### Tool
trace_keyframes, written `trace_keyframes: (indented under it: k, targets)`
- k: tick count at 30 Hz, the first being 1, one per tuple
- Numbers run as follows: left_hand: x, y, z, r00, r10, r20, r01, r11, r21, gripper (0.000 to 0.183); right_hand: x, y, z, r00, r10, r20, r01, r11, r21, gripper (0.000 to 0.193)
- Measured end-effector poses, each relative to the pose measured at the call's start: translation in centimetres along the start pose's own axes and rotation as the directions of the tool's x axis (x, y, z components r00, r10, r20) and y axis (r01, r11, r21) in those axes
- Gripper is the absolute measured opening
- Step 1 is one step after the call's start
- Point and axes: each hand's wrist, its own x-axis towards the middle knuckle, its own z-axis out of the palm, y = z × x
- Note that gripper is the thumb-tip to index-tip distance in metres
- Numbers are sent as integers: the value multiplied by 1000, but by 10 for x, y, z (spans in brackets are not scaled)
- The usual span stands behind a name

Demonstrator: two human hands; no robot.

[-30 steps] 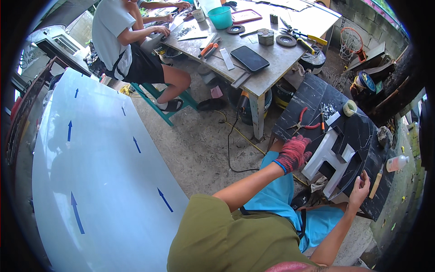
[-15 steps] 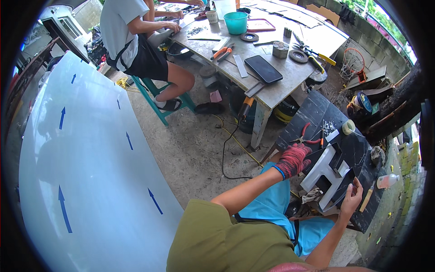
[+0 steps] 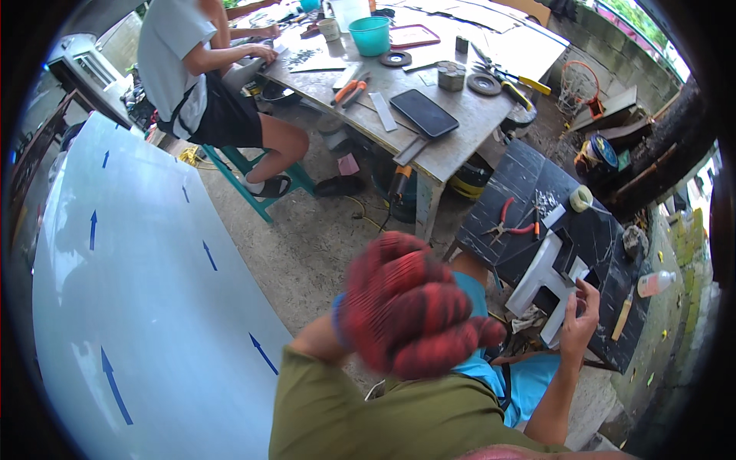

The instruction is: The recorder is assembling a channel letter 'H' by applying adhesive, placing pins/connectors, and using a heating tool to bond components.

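My left hand (image 3: 418, 307), in a red and black knitted glove, is raised close in front of my chest, slightly blurred. Its fingers are curled in, and whatever may be inside them is hidden. My bare right hand (image 3: 579, 318) has thumb and fingers closed on the edge of a white cut-out piece (image 3: 534, 278) with dark openings. That piece lies tilted along the near edge of a black marble-patterned table (image 3: 517, 172). A bent black strip (image 3: 566, 257) stands on it. Red-handled pliers (image 3: 504, 222) lie open farther back on the table.
A tape roll (image 3: 580, 198), a clear bottle (image 3: 656, 284) and a wooden-handled tool (image 3: 622, 318) are around the black table. The larger worktable holds a phone (image 3: 424, 113) and a green bucket (image 3: 369, 37). Another person (image 3: 180, 69) sits there. A large white panel (image 3: 153, 291) stands at left.
My left hand has risen from beside the table toward my chest, moving left and nearer. My right hand has shifted slightly left against the white piece. The whole view has turned a little.
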Motion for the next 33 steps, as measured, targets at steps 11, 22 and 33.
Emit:
trace_keyframes:
  k: [11, 22, 33]
  targets:
    - [60, 27, -19, 926, 350, -144, -315, 923, 219, 41, -11, -22, 2, 995, -78, 69, 74, 995, 65, 27]
    - [-106, -20, 101, 769, -600, 220, 627, 775, -80, 23, -38, -44, 19, 981, -73, 178, 46, 988, 150, 25]
    - [-289, 48, 193, 515, -647, 563, 811, 581, -74, 21, -51, -61, 34, 944, -173, 280, 120, 973, 197, 25]
